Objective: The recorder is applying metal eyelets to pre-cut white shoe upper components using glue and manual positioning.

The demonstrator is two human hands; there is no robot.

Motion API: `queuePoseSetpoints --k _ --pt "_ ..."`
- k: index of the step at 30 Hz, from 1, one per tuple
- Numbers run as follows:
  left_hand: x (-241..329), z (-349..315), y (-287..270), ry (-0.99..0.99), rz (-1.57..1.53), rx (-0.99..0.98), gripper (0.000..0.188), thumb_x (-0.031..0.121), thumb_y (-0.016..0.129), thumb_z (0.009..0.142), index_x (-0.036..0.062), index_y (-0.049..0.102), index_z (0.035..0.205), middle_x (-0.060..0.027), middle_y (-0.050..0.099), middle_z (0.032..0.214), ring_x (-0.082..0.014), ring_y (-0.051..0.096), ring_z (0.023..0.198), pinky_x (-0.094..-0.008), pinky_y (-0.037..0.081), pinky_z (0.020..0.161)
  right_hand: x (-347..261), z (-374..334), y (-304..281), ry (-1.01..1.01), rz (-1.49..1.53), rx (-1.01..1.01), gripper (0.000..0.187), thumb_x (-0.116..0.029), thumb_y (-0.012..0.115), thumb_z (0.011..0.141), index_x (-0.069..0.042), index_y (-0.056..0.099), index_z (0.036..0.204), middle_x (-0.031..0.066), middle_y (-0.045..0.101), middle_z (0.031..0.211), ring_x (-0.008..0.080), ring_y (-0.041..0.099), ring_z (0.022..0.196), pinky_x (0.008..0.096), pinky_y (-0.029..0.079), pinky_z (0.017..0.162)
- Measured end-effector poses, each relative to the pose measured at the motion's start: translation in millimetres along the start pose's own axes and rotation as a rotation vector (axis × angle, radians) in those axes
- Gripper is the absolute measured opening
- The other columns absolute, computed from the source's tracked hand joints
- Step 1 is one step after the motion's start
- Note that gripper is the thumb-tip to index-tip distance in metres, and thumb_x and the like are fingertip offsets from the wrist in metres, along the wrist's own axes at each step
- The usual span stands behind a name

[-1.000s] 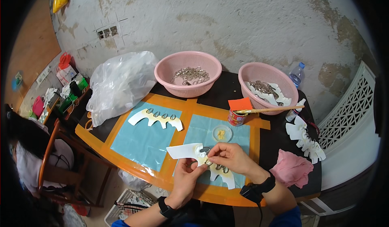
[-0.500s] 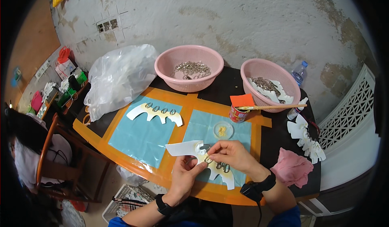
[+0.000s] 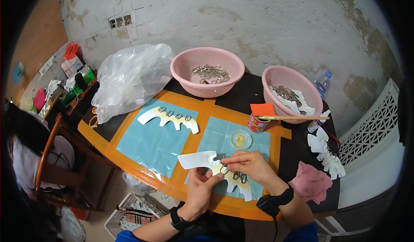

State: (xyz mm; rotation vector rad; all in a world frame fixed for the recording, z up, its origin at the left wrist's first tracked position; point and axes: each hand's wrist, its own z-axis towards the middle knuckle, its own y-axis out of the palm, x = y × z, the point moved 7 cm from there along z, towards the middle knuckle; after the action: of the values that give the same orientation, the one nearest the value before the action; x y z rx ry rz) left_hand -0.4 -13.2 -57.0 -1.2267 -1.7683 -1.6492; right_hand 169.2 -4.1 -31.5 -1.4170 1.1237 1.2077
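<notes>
My left hand (image 3: 199, 191) grips a white scalloped piece (image 3: 196, 160) from below, thumb on top, over the front of the table. Yellowish glue-like stain marks the piece, and several oval metal rings (image 3: 241, 178) sit along it. At its middle, the fingers of my right hand (image 3: 253, 167) are pinched together on one metal ring; the fingertips partly cover it. Just behind my right hand, a small clear dish (image 3: 240, 140) holds a yellow substance. A similar white piece (image 3: 156, 113) with several rings lies on the left blue sheet (image 3: 144, 149).
Two pink baskets (image 3: 208, 88) with metal rings stand at the back, beside a big clear plastic bag (image 3: 129, 78). A brush (image 3: 297, 118) rests across a red can (image 3: 256, 124). To the right lie a pink cloth (image 3: 310, 181) and white pieces (image 3: 327, 155). At far left, a person (image 3: 47, 138) sits.
The view has shifted slightly, so the table's things appear a little further right. Both hands keep hold at the white piece; my right fingers have shifted only slightly at the ring.
</notes>
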Motion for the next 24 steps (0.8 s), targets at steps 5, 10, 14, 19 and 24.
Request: queuePoseSetpoints --k 5,10,14,19,24 --pt "0.7 -2.3 -1.0 0.071 -0.011 0.043 0.055 -0.012 0.070 0.090 0.0000 0.041 0.135 -0.0126 0.056 0.129 -0.0198 0.067 0.117 -0.0320 0.057 0.098 -28.3 -9.4 1.0 -0.276 -0.374 0.159 0.019 -0.003 0.081 0.088 -0.003 0.080 0.107 0.0050 0.066 0.097 0.0146 0.068 0.089 0.0274 0.055 0.077" --pt "2.5 -6.2 6.6 0.074 -0.015 0.057 0.058 -0.013 0.069 0.090 0.0011 0.039 0.138 -0.0133 0.055 0.133 -0.0207 0.066 0.119 -0.0328 0.057 0.100 -34.2 -15.3 4.4 -0.250 -0.456 0.126 0.015 -0.005 0.084 0.085 -0.002 0.081 0.100 0.0040 0.065 0.096 0.0132 0.065 0.083 0.0271 0.053 0.075" --pt "-0.1 -10.2 8.4 0.082 0.027 0.075 0.060 -0.014 0.067 0.091 0.0020 0.037 0.140 -0.0138 0.054 0.134 -0.0209 0.066 0.119 -0.0331 0.057 0.100 -27.5 -13.6 2.5 -0.198 -0.475 0.109 0.014 -0.008 0.085 0.085 -0.003 0.082 0.098 0.0025 0.064 0.093 0.0119 0.063 0.081 0.0273 0.051 0.072" --pt "0.3 -15.5 11.7 0.074 0.016 0.049 0.061 -0.014 0.072 0.089 0.0011 0.042 0.140 -0.0103 0.054 0.129 -0.0202 0.064 0.118 -0.0345 0.055 0.101 -18.2 -11.6 2.5 -0.061 -0.342 0.029 0.012 -0.010 0.086 0.085 -0.004 0.082 0.095 0.0011 0.064 0.091 0.0095 0.062 0.081 0.0250 0.050 0.071" --pt "-13.3 -24.2 -6.2 -0.118 0.187 -0.065 0.085 -0.012 0.074 0.090 0.0046 0.025 0.157 -0.0146 0.049 0.146 -0.0213 0.064 0.122 -0.0350 0.057 0.102 -8.1 -10.7 7.6 -0.004 -0.286 -0.149 0.010 -0.010 0.084 0.087 -0.003 0.080 0.091 0.0009 0.065 0.093 0.0090 0.062 0.082 0.0242 0.050 0.073"
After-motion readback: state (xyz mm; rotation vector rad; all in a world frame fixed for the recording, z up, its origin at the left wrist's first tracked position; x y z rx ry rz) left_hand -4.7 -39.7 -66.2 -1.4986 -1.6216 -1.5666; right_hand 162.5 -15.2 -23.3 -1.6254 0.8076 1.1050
